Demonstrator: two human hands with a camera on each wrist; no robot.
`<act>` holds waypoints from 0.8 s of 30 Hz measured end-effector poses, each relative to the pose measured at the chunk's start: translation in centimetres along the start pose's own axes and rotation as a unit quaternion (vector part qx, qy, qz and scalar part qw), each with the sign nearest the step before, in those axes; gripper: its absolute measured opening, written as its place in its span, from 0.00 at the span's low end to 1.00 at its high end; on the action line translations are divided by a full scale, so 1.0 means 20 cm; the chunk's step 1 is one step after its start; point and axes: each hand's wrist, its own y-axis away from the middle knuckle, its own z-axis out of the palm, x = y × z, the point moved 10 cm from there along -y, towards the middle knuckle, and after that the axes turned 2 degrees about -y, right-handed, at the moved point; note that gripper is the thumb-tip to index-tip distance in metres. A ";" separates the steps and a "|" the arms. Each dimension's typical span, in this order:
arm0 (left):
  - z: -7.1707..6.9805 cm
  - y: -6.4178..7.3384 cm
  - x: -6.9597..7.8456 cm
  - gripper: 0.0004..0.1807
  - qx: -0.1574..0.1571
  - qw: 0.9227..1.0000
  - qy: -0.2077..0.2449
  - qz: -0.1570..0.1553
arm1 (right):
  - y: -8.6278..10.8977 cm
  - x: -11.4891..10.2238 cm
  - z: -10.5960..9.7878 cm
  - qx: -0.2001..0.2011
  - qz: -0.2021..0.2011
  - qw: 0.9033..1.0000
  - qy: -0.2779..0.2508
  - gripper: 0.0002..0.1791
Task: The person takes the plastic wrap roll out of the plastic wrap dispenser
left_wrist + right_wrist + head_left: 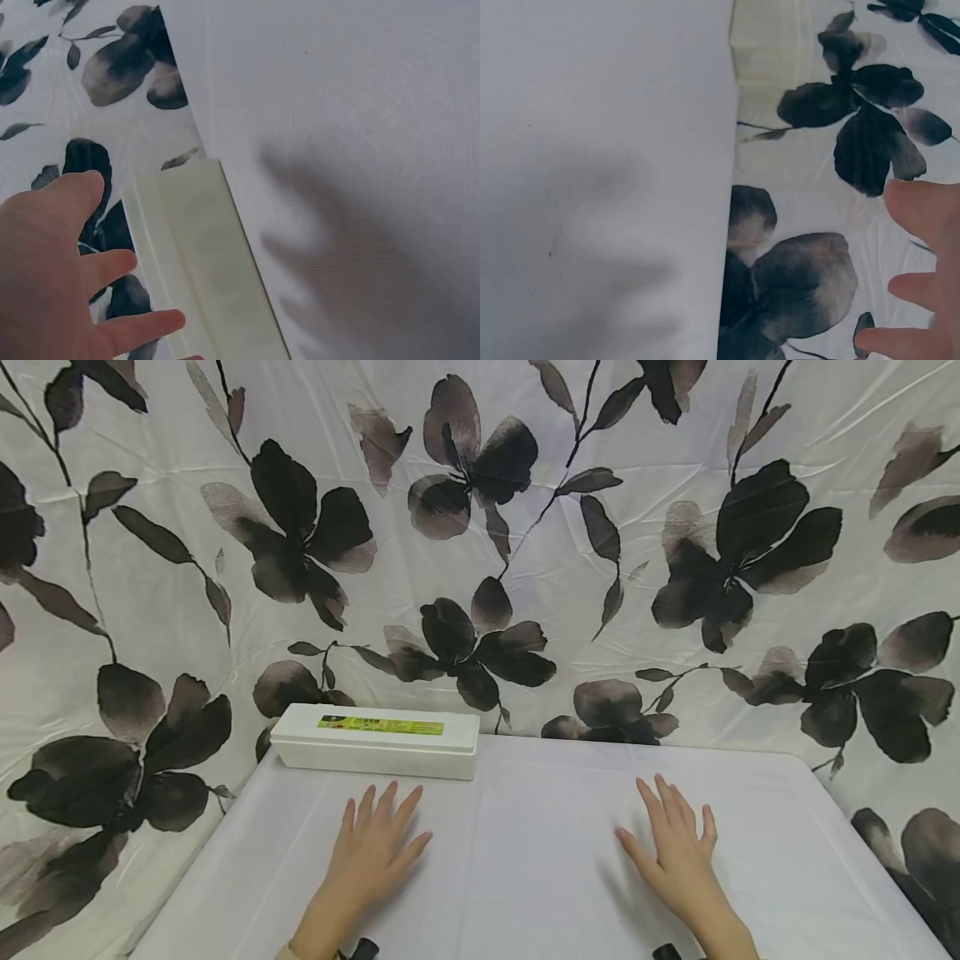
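A long white lidded box (375,752) with a yellow-green label (381,725) on its lid stands at the back left of the white table (540,843). My left hand (375,847) is held over the table just in front of the box, fingers spread and nothing in it. In the left wrist view, its fingers (142,330) overlap the box's side (217,255). Farther right, my right hand (678,856) hovers with straight, parted fingers, also holding nothing. Both hands cast soft shadows on the tabletop.
Behind the table hangs a white cloth (570,610) printed with dark flowers, which also shows along both sides. The table's back edge runs right behind the box. Dark wrist-worn devices (365,949) show at the bottom of the head view.
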 end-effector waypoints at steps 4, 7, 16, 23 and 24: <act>-0.03 -0.01 -0.02 0.32 0.014 1.000 0.009 0.001 | -0.02 -0.01 -0.02 0.043 -0.019 0.998 -0.039 0.37; -0.05 -0.02 -0.03 0.31 0.027 1.000 0.014 0.002 | -0.04 -0.03 -0.04 0.073 -0.026 0.995 -0.065 0.35; -0.15 -0.01 -0.09 0.27 0.091 0.995 0.033 0.006 | -0.10 -0.08 -0.10 0.135 -0.039 0.984 -0.111 0.30; -0.22 -0.04 -0.16 0.25 0.132 0.989 0.062 0.011 | -0.16 -0.12 -0.12 0.158 -0.052 0.975 -0.146 0.29; -0.23 -0.05 -0.17 0.25 0.133 0.989 0.069 0.009 | -0.18 -0.13 -0.13 0.160 -0.054 0.974 -0.152 0.29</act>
